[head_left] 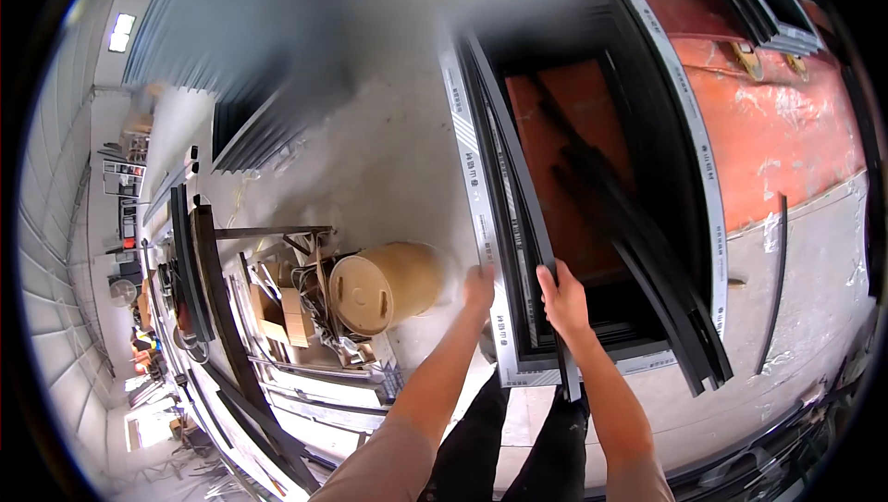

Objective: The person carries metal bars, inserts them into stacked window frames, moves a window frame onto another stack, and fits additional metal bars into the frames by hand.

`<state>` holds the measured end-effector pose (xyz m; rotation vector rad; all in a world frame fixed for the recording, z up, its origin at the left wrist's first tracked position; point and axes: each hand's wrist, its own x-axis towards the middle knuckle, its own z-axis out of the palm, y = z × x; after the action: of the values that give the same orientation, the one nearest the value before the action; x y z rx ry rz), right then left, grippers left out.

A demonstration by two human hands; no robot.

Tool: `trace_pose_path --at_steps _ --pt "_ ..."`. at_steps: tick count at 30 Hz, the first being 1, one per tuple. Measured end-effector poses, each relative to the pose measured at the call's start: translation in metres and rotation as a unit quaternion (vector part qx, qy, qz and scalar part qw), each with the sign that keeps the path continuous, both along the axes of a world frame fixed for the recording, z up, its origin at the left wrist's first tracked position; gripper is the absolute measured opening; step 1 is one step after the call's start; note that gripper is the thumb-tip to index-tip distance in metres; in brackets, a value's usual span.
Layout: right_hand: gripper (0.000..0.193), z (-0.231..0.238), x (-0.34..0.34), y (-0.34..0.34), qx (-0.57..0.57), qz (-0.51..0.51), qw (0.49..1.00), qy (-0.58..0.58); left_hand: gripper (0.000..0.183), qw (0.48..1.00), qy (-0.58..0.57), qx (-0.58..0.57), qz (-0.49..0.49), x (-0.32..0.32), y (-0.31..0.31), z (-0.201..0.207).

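A large dark rectangular window or door frame (477, 197), its rim covered in white printed film, lies in front of me. My left hand (479, 287) is closed at the left rim, its fingertips partly hidden. My right hand (564, 298) is wrapped round a long black profile strip (520, 160). That strip runs along the inside of the frame's left side, slightly slanted, and its near end sticks out past the near rim. Several loose black strips (661, 294) lie diagonally across the frame's opening, their near ends over the right near corner.
A tan barrel (388, 289) lies on its side left of the frame, beside an open cardboard box (294, 317) and a rack of long profiles (222, 308). An orange-red sheet (777, 141) spreads to the right. Another black strip (775, 289) lies there.
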<state>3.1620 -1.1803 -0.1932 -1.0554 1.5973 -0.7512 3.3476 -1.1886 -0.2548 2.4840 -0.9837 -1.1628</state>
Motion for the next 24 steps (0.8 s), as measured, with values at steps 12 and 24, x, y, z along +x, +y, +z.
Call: trace_pose_path --at_steps 12,24 --pt "0.053 -0.025 0.03 -0.03 0.035 0.042 0.998 0.02 0.042 0.991 0.126 -0.032 0.014 0.01 0.005 0.022" --pt "0.048 -0.047 0.043 -0.04 -0.041 0.035 0.993 0.102 0.037 0.948 0.304 0.034 0.089 0.06 0.0 -0.009"
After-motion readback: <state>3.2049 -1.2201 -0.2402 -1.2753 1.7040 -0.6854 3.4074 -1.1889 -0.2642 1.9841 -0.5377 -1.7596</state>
